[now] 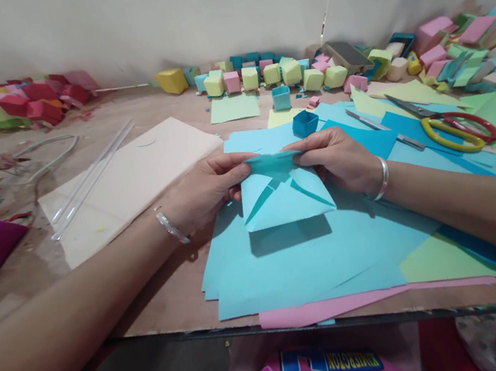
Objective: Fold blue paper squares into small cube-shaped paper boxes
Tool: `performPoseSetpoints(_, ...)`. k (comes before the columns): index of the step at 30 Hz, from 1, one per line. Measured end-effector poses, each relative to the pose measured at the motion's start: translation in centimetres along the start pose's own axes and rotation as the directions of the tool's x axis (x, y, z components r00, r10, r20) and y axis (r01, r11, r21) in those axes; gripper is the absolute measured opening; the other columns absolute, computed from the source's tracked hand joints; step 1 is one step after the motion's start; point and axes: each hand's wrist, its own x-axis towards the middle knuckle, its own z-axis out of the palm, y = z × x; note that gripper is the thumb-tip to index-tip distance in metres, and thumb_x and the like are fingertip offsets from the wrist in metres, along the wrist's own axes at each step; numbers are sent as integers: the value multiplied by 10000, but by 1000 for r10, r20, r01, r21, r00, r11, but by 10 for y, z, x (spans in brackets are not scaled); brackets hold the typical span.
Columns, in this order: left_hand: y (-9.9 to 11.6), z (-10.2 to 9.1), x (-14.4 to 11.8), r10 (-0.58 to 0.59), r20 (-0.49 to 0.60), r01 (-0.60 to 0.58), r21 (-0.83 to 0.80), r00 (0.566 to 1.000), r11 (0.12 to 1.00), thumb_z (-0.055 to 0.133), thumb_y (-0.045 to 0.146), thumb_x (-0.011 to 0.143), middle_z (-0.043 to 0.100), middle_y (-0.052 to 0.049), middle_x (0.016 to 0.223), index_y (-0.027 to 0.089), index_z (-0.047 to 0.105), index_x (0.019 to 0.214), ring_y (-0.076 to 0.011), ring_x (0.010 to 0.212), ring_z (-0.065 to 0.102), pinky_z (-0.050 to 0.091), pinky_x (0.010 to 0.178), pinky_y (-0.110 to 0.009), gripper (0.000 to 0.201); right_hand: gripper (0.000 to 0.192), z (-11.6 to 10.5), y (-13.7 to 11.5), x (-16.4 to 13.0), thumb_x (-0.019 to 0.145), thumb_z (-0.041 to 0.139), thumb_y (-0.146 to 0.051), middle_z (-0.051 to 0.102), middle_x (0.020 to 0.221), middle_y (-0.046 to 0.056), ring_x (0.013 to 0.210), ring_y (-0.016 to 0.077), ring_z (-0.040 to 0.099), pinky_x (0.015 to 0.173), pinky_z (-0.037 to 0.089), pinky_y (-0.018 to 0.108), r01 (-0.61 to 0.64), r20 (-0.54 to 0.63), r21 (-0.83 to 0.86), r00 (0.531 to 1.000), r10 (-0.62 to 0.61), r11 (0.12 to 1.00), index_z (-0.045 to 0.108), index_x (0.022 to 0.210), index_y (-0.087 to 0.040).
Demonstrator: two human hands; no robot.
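Blue folded paper [284, 195] is lifted slightly over the loose sheets [300, 266] on the tabletop [176, 294]. Both forearms reach in, left hand [203, 190] and right hand [339, 160] meeting at its top edge (fingers clamped on the upper flap, thumbs underneath).

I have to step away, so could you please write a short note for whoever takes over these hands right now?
Left hand and right hand: both pinch the top edge of a half-folded light blue paper, lifted slightly off the table.
Under it: a stack of blue sheets, with pink and green sheets below.
Nearby: small blue paper box just behind the hands; scissors to the right; a row of finished paper cubes along the wall.
Done: several corner folds in.
Left: the piece is not yet a box.
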Motion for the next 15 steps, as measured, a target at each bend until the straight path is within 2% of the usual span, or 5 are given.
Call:
performPoseSetpoints(3, 0, -2, 1, -19, 13, 20, -89, 1000, 996, 771, 269, 703, 545, 26, 589, 211, 753, 942, -71, 480, 456, 398, 454, -210, 247, 285, -4, 3, 2, 664, 667, -200, 562, 510, -29, 420, 75, 392, 381, 314, 227, 24, 27, 9, 999, -24, 1000, 777, 927, -182)
performPoseSetpoints(6, -1, -2, 1, -33, 9, 34, -104, 999, 994, 764, 228, 692, 576, 8, 607, 193, 753, 893, -84, 501, 494, 428, 478, -227, 204, 266, -6, 2, 2, 691, 637, -198, 562, 516, -26, 413, 84, 396, 399, 338, 250, 35, 49, -28, 998, -34, 999, 776, 918, -189)
performPoseSetpoints(9, -2, -4, 1, -19, -10, 18, -61, 1000, 998, 747, 206, 688, 568, 1, 601, 183, 751, 821, -93, 509, 495, 414, 476, -233, 136, 248, -5, 0, 2, 705, 587, -167, 586, 541, -12, 430, 98, 436, 438, 384, 276, 98, 35, -185, 995, -93, 978, 778, 863, -183)
performPoseSetpoints(12, -3, -5, 0, 27, -26, -27, 12, 999, 1000, 726, 189, 690, 539, 5, 595, 184, 741, 781, -93, 507, 468, 360, 459, -228, 92, 234, -3, 0, 3, 699, 565, -126, 681, 705, 22, 620, 144, 588, 600, 478, 303, 305, 92, -403, 952, -293, 863, 775, 767, -202)
performPoseSetpoints(15, -2, -5, -1, 67, 2, -66, 111, 998, 992, 704, 279, 754, 494, 9, 574, 184, 736, 805, -95, 500, 430, 290, 442, -230, 113, 242, -3, 3, 5, 716, 558, -109, 722, 828, 28, 765, 167, 639, 721, 499, 306, 461, 181, -518, 882, -435, 721, 769, 749, -222)
